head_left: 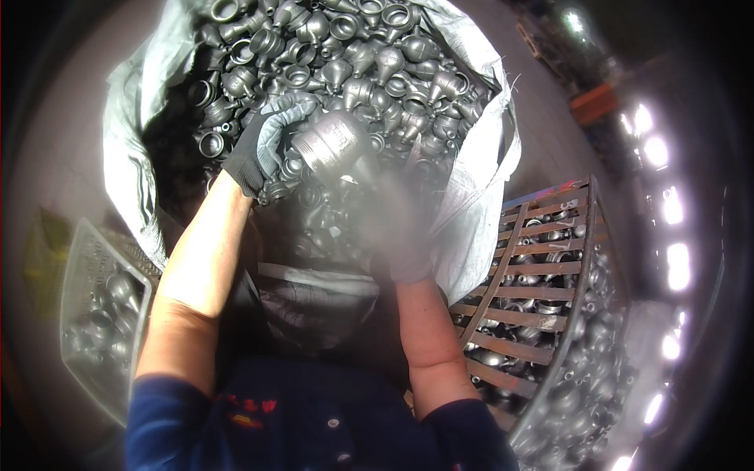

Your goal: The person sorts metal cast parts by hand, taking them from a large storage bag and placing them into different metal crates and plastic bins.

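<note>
From my end, the left hand (271,137) grips a metal fitting (328,144) over the white bag (481,149), the blurred right hand (402,231) I can't read, and I'd expect hefty, rigid, slick metal, best held around its broad body.

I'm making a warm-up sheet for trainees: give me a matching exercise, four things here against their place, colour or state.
1. Left hand
2. Right hand
3. Sack
4. Slatted crate

A. White, around a heap of metal parts
B. Blurred, its finger pose unclear
C. Brownish, at the right of the sack
D. Gloved, holding a single grey fitting

Pairs: 1-D, 2-B, 3-A, 4-C
</note>
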The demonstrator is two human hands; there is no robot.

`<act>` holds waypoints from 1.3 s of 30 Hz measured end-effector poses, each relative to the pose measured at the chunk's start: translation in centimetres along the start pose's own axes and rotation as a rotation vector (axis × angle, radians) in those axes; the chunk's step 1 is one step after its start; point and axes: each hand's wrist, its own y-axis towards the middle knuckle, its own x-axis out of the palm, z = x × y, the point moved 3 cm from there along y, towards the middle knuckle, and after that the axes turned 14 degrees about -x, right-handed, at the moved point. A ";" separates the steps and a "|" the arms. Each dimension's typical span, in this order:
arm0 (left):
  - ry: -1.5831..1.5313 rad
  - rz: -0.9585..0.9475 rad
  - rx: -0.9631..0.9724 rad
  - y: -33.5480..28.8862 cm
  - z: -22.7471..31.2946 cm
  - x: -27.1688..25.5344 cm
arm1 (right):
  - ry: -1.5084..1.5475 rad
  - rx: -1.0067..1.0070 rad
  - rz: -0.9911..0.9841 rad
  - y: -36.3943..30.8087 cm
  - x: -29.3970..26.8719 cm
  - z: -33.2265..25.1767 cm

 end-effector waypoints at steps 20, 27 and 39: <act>-0.250 -0.318 -0.065 0.7 -3.3 1.0 | 0.314 -0.029 -0.032 0.6 0.9 -2.9; -0.540 -0.459 -0.128 2.4 -4.3 0.9 | 0.291 -0.142 -0.107 0.7 0.6 -3.0; -0.344 -0.340 -0.066 1.4 -4.3 1.3 | 1.251 0.645 0.089 -0.1 1.7 -2.9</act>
